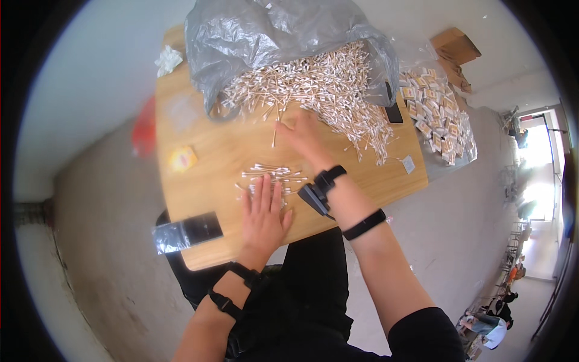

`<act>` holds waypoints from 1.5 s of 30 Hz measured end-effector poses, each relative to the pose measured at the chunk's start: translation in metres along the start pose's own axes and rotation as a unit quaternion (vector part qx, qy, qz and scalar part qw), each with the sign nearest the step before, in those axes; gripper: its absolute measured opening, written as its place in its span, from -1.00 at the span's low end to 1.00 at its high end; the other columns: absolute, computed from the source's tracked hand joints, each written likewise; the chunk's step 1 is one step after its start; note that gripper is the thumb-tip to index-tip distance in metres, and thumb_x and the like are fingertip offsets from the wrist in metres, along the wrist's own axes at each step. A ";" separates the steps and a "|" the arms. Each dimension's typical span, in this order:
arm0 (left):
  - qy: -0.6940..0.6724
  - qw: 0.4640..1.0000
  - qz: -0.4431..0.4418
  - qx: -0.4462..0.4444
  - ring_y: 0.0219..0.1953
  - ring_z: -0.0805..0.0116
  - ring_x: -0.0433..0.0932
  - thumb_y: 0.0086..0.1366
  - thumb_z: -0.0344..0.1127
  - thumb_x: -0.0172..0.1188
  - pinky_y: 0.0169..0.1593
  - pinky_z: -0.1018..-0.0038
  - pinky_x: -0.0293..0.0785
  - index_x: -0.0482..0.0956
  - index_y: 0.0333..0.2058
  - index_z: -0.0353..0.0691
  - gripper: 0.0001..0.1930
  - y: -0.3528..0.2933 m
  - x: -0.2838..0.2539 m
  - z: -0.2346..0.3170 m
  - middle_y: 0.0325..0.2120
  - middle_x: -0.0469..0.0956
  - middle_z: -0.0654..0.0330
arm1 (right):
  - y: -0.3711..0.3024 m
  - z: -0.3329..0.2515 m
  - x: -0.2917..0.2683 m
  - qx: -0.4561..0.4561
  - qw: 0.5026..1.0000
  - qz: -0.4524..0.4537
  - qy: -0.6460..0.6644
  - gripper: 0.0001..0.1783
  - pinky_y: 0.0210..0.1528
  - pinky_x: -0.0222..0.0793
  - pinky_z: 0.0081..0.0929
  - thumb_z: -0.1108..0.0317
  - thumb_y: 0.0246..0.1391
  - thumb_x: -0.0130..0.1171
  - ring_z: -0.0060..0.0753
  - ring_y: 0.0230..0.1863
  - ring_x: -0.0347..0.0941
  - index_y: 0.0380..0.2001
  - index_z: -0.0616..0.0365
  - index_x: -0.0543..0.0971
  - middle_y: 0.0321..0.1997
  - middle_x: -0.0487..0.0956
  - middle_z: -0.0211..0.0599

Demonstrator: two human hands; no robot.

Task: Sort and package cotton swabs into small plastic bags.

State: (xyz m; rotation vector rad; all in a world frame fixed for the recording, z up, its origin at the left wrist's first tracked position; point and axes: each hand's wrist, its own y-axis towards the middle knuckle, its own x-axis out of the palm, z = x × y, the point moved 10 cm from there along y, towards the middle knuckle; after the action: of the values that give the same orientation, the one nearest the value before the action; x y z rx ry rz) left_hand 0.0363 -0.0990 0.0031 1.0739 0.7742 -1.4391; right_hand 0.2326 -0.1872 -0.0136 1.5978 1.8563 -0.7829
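Observation:
My left hand (263,212) lies flat, fingers stretched, on a small loose group of cotton swabs (278,174) near the front of the wooden table. Farther off, my right hand (303,137) reaches to the near edge of a large heap of cotton swabs (325,81). Its thumb points left and stands apart from the fingers, whose tips are slightly blurred against the heap. A single cotton swab (274,137) lies by the thumb. The heap spills out of a grey plastic bag (259,36) at the table's far side.
Small yellow-and-white packs (434,108) fill a clear bag beyond the right edge. A black phone (394,113) lies beside the heap. A dark plastic-covered sheet (196,232), yellow packet (183,158) and crumpled white tissue (168,61) are on the left. An open cardboard box (455,47) stands behind.

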 end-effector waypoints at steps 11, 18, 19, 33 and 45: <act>-0.028 1.000 0.014 -0.001 0.39 0.06 -0.05 0.19 -0.02 0.10 0.37 -0.01 -0.20 0.14 0.28 -0.20 -0.26 -0.001 0.002 0.002 0.34 0.01 -0.02 | 0.043 0.007 -0.007 -0.028 0.992 0.108 -0.050 -0.76 -0.24 0.46 -0.28 0.29 -0.07 0.24 -0.14 -0.25 0.52 -0.29 0.11 0.54 -0.14 0.47 -0.15; 0.023 1.000 0.006 0.000 0.39 0.06 -0.05 0.23 0.01 0.06 0.36 0.03 -0.14 0.14 0.28 -0.23 -0.28 -0.006 -0.002 -0.008 0.33 0.02 -0.05 | -0.046 -0.018 0.035 -0.143 0.975 -0.162 0.061 -0.75 -0.12 0.42 -0.50 0.32 -0.03 0.32 -0.45 -0.26 0.42 -0.23 0.07 0.61 -0.29 0.41 -0.36; 0.016 1.000 0.014 0.003 0.39 0.06 -0.06 0.20 0.01 0.11 0.36 0.02 -0.16 0.11 0.29 -0.20 -0.24 -0.003 -0.001 -0.005 0.34 -0.01 -0.03 | -0.047 -0.014 0.025 -0.139 0.979 -0.116 0.092 -0.75 -0.12 0.42 -0.51 0.32 -0.02 0.31 -0.45 -0.25 0.43 -0.22 0.06 0.61 -0.28 0.41 -0.36; 0.063 0.998 -0.026 -0.011 0.41 0.08 -0.10 -0.13 0.38 0.23 0.37 0.01 -0.23 0.01 0.30 -0.39 0.20 0.036 0.004 -0.002 0.35 -0.02 -0.04 | -0.090 0.023 -0.040 -0.130 0.967 0.152 0.160 -0.75 -0.10 0.37 -0.35 0.39 -0.04 0.24 -0.19 -0.14 0.42 -0.22 0.08 0.61 -0.19 0.49 -0.21; 0.068 0.994 -0.038 0.075 0.40 0.03 -0.07 -0.05 0.48 0.07 0.36 -0.01 -0.18 -0.01 0.32 -0.33 0.16 0.042 0.008 -0.009 0.34 -0.03 -0.07 | -0.091 0.036 -0.047 -0.052 0.989 0.097 0.100 -0.77 -0.27 0.41 -0.37 0.48 -0.09 0.25 -0.24 -0.34 0.45 -0.28 0.06 0.60 -0.26 0.43 -0.22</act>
State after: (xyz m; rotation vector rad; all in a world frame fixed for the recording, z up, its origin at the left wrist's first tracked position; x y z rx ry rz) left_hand 0.0796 -0.1005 -0.0034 1.2812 0.8216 -1.5198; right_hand 0.1501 -0.2557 0.0029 1.8109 1.8084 -0.4478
